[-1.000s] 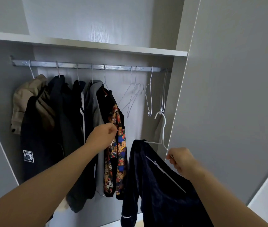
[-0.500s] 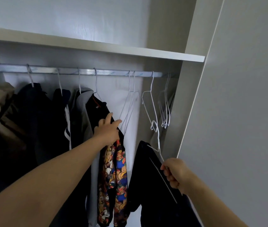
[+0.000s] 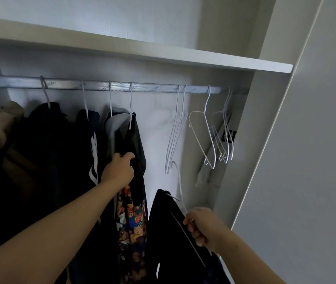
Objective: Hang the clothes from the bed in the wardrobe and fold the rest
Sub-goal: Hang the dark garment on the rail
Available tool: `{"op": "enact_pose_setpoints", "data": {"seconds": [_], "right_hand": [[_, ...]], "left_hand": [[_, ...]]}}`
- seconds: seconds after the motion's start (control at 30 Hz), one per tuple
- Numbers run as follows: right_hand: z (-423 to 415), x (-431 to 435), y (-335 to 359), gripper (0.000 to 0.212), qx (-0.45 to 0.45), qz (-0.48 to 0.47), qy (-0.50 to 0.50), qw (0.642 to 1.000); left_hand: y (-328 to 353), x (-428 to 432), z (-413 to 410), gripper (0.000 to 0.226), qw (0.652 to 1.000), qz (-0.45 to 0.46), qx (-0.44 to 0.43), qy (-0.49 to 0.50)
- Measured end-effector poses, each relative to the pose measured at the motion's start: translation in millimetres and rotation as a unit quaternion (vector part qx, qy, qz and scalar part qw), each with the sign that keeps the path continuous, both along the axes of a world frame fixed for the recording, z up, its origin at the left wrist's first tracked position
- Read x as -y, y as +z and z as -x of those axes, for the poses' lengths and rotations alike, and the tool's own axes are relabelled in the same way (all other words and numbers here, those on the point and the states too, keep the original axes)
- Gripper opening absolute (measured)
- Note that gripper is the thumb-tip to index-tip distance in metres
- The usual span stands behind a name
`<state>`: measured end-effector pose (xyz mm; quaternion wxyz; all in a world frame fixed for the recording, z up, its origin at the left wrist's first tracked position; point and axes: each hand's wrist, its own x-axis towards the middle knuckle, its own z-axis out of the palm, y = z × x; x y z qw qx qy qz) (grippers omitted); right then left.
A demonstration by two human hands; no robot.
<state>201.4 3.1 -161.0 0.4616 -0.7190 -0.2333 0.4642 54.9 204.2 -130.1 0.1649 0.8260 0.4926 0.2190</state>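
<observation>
Dark garment (image 3: 169,232) on white hanger (image 3: 180,193), right-hand fingers (image 3: 191,226) clenched around it; left-hand fingers (image 3: 125,156) gripping hung jacket (image 3: 136,140).

Rail (image 3: 154,88): hung clothes (image 3: 46,144); bare hangers (image 3: 204,136)

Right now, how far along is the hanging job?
Done: five garments already hang on the rail. In hand: the right hand holds a dark garment on a white hanger, hook below the rail; the left hand grips the hung clothes. Left: hooking it on. The bed is out of view.
</observation>
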Motion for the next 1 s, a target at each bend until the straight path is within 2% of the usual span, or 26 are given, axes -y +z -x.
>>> {"op": "enact_pose_setpoints", "data": {"seconds": [0.2, 0.4, 0.57, 0.73, 0.87, 1.0], "right_hand": [[27, -35, 3, 0.022, -0.025, -0.028, 0.033, 0.999], [36, -74, 21, 0.032, -0.058, -0.041, -0.031, 0.997], [20, -98, 41, 0.037, -0.112, -0.051, -0.115, 0.986], [8, -112, 52, 0.034, -0.143, -0.087, -0.167, 0.972], [4, -109, 55, 0.033, -0.121, -0.07, -0.168, 0.976], [12, -112, 64, 0.031, -0.105, -0.075, -0.141, 0.982]], "left_hand": [[11, -17, 16, 0.024, 1.0, 0.022, 0.008, -0.009], [26, -21, 25, 0.019, 0.997, 0.055, 0.009, -0.05], [26, -20, 24, 0.02, 0.998, 0.0, -0.029, -0.064], [31, -19, 13, 0.015, 0.995, -0.016, -0.019, -0.097], [36, -22, 3, 0.011, 0.994, -0.055, -0.007, -0.091], [40, -31, -7, 0.021, 0.993, -0.059, -0.023, -0.103]]}}
